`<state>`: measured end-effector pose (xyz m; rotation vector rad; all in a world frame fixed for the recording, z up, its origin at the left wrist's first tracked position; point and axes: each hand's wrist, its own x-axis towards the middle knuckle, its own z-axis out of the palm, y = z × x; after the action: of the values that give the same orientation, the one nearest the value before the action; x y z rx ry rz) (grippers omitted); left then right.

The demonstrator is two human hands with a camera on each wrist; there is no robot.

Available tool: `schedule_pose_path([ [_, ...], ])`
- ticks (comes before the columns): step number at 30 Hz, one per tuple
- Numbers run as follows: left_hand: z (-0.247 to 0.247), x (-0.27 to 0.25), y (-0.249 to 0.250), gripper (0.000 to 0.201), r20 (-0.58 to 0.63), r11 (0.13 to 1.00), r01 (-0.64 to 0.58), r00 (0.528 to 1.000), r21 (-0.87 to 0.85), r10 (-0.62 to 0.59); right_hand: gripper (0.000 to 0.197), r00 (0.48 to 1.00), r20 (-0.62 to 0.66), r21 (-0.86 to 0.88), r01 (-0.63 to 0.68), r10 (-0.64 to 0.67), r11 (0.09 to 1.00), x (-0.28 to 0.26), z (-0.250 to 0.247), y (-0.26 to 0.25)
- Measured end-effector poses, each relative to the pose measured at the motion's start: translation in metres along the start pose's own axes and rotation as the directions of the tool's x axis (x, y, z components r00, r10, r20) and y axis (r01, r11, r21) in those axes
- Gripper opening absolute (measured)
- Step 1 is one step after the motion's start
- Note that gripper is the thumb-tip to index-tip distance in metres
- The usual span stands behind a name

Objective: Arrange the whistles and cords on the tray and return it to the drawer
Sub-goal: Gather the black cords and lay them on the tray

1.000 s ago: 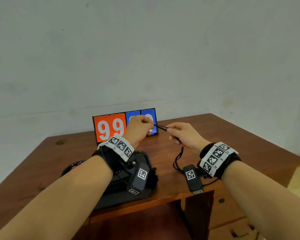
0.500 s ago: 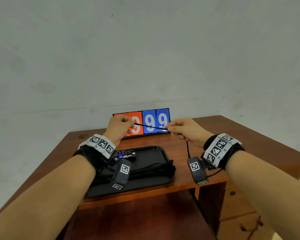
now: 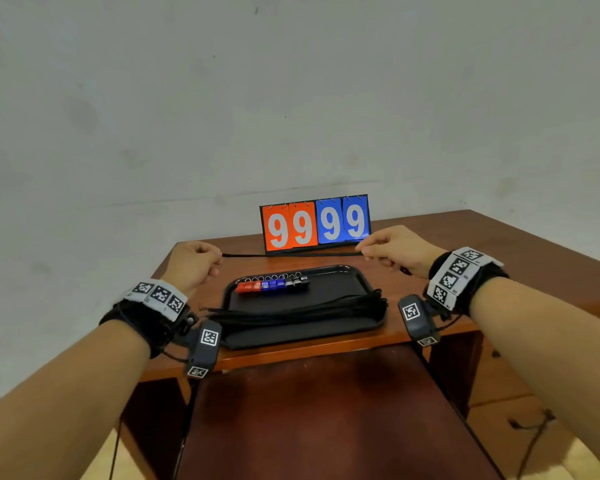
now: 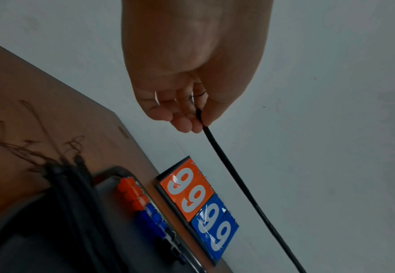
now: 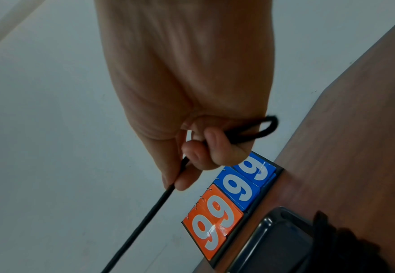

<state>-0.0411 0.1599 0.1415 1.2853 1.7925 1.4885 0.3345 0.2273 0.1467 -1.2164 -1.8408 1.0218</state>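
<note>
A black cord is stretched taut and level above the far side of the black tray. My left hand pinches its left end between thumb and fingers. My right hand pinches the right end, and a loop of slack sticks out behind the curled fingers. On the tray, a row of red, blue and black whistles lies along the far edge. A bundle of black cords lies lengthwise across the tray's middle, its ends overhanging both sides.
An orange and blue flip scoreboard reading 99 99 stands at the back of the brown wooden desk, against a pale wall. A drawer unit sits below on the right. The tray lies near the desk's front edge.
My hands have drawn apart, left going left and right going right, pulling the cord out to its full length. The head view has swung so the tray and scoreboard sit central.
</note>
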Motion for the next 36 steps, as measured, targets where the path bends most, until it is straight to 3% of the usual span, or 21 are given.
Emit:
schedule_pose_path([
  [11, -0.025, -0.01, -0.046, 0.016, -0.056, 0.996, 0.0, 0.998, 0.09, 0.005, 0.012, 0.998, -0.016, -0.152, -0.067, 0.065, 0.986, 0.0, 0.005, 0.035],
  [18, -0.019, -0.009, -0.067, 0.013, 0.026, 0.962, -0.015, 1.0, 0.272, 0.008, 0.012, 0.985, -0.052, -0.201, -0.172, 0.165, 0.964, 0.002, 0.005, 0.06],
  [24, -0.01, -0.011, -0.076, 0.018, 0.128, 0.892, -0.07, 0.992, 0.446, 0.013, 0.011, 0.988, -0.093, -0.394, -0.151, 0.124, 0.907, 0.006, 0.011, 0.071],
  [36, -0.003, -0.013, -0.085, 0.014, 0.136, 0.79, -0.104, 0.99, 0.604, 0.026, 0.013, 0.989, -0.106, -0.4, -0.135, 0.101, 0.907, 0.011, 0.02, 0.082],
])
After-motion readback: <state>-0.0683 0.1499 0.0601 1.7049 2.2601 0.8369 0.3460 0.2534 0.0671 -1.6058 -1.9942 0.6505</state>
